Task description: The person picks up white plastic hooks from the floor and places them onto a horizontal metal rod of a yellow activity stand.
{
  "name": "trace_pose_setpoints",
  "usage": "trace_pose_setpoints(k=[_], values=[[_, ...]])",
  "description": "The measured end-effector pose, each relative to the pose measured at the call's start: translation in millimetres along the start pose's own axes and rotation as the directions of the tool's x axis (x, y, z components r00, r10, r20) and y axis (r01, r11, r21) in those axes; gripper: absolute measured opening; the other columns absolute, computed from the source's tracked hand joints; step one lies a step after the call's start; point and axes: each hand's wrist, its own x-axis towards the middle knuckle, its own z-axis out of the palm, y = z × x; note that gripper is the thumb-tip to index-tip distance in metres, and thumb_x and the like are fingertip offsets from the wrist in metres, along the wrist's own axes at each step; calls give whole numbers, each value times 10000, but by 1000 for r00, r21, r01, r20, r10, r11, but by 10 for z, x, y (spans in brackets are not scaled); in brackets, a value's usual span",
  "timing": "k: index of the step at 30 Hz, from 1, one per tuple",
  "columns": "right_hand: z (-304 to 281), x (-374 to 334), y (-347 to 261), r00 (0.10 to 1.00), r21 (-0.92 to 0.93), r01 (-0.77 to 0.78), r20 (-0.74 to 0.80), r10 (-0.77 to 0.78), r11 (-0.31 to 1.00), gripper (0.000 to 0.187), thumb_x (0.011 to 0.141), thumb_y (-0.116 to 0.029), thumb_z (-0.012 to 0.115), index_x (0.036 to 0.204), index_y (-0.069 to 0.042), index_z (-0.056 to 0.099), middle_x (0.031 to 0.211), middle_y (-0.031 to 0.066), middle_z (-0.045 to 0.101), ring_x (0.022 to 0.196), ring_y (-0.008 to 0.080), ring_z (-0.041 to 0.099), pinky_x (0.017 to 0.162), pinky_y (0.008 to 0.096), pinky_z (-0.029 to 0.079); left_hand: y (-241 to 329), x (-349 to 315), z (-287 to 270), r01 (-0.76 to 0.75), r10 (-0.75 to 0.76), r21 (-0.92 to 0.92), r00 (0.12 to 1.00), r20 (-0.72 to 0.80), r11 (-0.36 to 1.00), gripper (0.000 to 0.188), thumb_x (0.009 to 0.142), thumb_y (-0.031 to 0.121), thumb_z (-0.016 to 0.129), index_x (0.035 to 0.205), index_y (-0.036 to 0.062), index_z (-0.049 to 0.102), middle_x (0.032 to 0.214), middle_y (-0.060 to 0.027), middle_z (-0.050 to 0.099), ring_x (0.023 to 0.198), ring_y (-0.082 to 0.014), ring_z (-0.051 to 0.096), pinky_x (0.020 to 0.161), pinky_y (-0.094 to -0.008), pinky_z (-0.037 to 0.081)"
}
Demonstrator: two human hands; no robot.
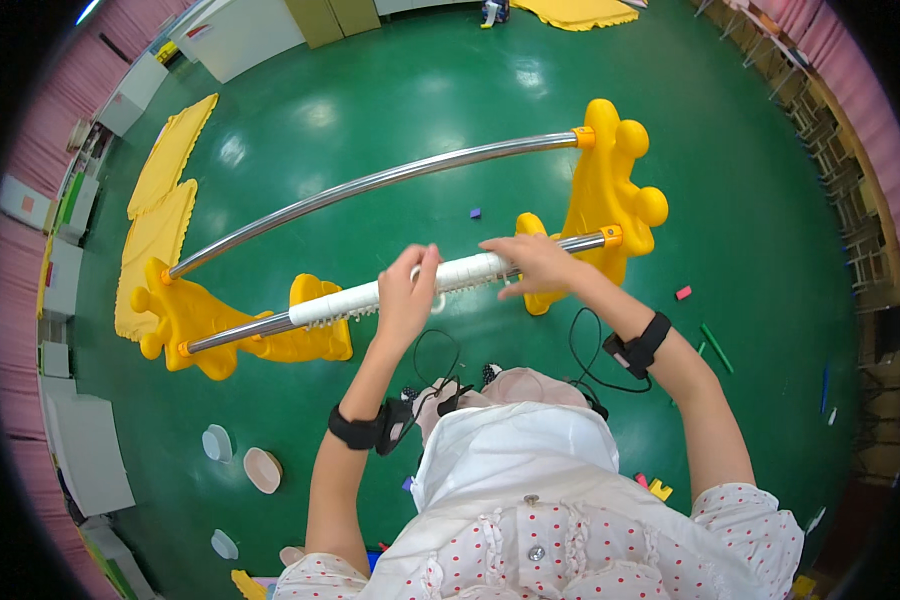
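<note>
A row of white plastic rings, packed side by side like a sleeve, sits around the nearer metal rail. Small knobs stick out along its lower edge. My left hand is closed over the row's middle, thumb and fingers around a white ring whose loop shows beside them. My right hand lies over the right end of the row, fingers stretched and thumb apart below the rail. Yellow animal-shaped stands, one on the left and one on the right, carry both rails.
A second metal rail runs beyond. Yellow cloths lie on the green floor at the left. Bowls stand at lower left; a green stick and small blocks lie at right. Black cables hang near my wrists.
</note>
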Motion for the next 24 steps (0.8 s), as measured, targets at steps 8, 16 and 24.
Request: trace_pose_setpoints(k=[8,16,24], values=[[143,452,-55,923,-197,-94,349,160,976,408,575,-329,757,804,-32,595,772,129,618,741,309,599,656,383,480,-277,-509,-227,120,-124,-51,988,-94,992,201,881,153,478,767,14,566,519,39,428,466,-24,383,426,-189,278],[144,559,129,827,-90,-103,546,136,991,405,566,-343,755,777,-25,619,699,137,622,685,284,612,626,364,487,-476,-751,-312,219,-243,-131,948,-204,967,194,865,157,509,764,4,573,546,22,483,494,-25,426,438,-193,313],[108,497,10,817,-135,-173,533,219,976,444,531,-329,769,829,-34,624,744,139,630,735,279,614,650,370,491,-686,-726,-222,373,-396,-209,915,-82,904,212,863,180,519,758,5,577,533,29,469,483,-23,411,426,-196,296]])
